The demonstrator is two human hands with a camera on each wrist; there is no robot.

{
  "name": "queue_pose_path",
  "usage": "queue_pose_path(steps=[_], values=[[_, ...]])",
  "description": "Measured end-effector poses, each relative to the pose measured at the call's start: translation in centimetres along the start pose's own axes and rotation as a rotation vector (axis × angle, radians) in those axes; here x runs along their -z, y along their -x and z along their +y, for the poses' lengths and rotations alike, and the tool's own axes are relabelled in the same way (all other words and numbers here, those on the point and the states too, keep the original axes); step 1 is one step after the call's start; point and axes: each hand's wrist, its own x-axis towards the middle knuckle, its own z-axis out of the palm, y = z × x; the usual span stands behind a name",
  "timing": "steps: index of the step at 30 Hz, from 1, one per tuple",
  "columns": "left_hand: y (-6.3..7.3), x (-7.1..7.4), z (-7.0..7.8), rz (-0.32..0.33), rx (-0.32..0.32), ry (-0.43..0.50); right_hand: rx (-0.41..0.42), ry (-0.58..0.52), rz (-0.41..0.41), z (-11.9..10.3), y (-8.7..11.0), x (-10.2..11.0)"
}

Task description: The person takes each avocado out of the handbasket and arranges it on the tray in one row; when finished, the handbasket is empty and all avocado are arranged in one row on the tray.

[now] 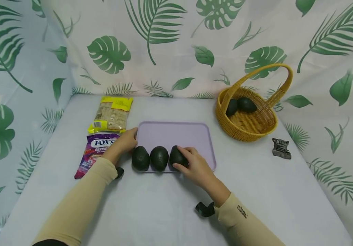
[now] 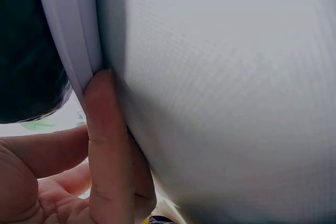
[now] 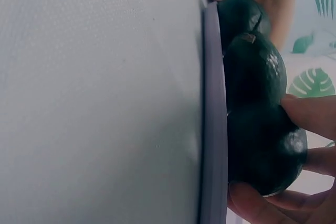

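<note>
A pale purple tray [image 1: 176, 133] lies on the table. Three dark green avocados sit in a row along its near edge: the left one [image 1: 140, 159], the middle one [image 1: 159, 158] and the right one [image 1: 176, 157]. My right hand [image 1: 196, 167] grips the right avocado, with thumb and fingers around its sides; in the right wrist view this avocado [image 3: 265, 150] sits against its neighbour. At the tray's left side, my left hand [image 1: 125, 141] holds the rim, one finger [image 2: 107, 129] pressed along it in the left wrist view. Its other fingers are partly hidden.
A wicker basket [image 1: 246, 131] with a tall handle holds two more avocados [image 1: 246, 104] at the back right. Beside it lies a small dark packet [image 1: 281, 148]. A yellow bag [image 1: 112, 114] and a purple candy bag [image 1: 93, 153] lie left of the tray.
</note>
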Motion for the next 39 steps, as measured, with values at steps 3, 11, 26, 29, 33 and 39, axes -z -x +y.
queue_pose_path(steps=[3, 11, 26, 29, 33, 39], values=[[0.0, -0.3, 0.0, 0.002, -0.001, -0.013, 0.009, 0.012, 0.006, 0.0, 0.2, -0.1], [0.1, -0.3, 0.2, 0.015, -0.003, -0.019, 0.022, 0.021, 0.055, 0.3, 0.3, -0.2], [0.0, -0.7, 0.2, 0.03, -0.007, -0.013, 0.043, -0.019, 0.064, 1.2, 0.4, -0.2], [0.2, -0.7, 0.2, 0.031, -0.012, -0.011, 0.044, -0.024, 0.066, 1.2, 0.4, -0.1], [0.3, -0.7, 0.2, 0.023, -0.001, 0.002, 0.051, -0.028, 0.075, 1.2, 0.3, 0.1], [0.4, -0.7, 0.2, 0.017, 0.008, 0.006, 0.086, -0.094, 0.107, 1.5, 0.1, 1.1]])
